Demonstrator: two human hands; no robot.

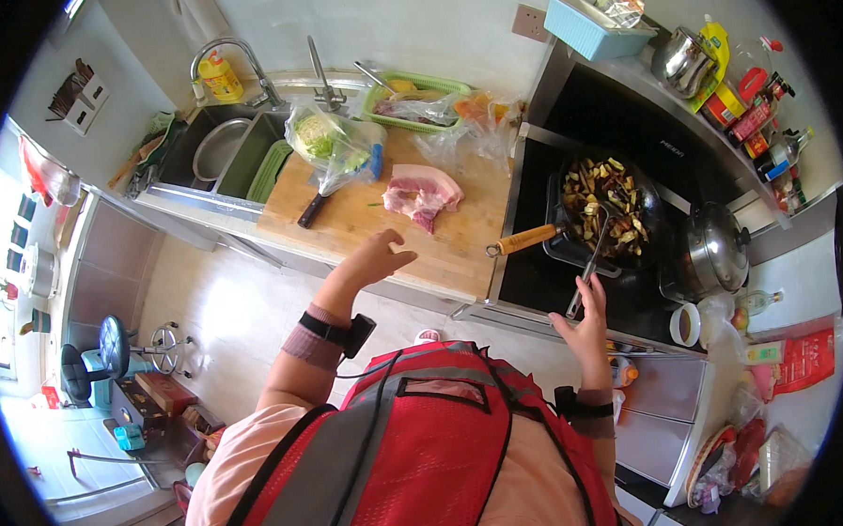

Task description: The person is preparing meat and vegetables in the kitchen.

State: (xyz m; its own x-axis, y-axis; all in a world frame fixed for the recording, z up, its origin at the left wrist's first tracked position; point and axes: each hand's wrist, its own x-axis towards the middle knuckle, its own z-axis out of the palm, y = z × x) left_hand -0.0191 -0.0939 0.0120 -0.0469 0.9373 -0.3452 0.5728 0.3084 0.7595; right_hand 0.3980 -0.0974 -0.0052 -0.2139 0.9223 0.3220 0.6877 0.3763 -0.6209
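Observation:
My left hand point(375, 258) hovers with fingers apart over the front edge of a wooden cutting board point(457, 261), holding nothing. A slab of raw pork point(422, 194) with skin and fat lies on the board. To its left is a knife with a dark handle point(311, 211), its blade hidden under a bagged cabbage point(315, 137). My right hand point(585, 330) is spread beside the handle of a metal spatula point(591, 266); whether a finger touches it is unclear. The spatula rests in a wok point(648, 204) of browned eggplant pieces point(601, 184), whose wooden handle point(526, 241) points left.
A double sink point(237, 155) with a faucet is at left. Behind the board stands a green plastic basket point(414, 97) of food. A lidded steel pot point(714, 250) sits right of the wok, near a small white bowl point(685, 324). Sauce bottles point(754, 118) line the shelf above.

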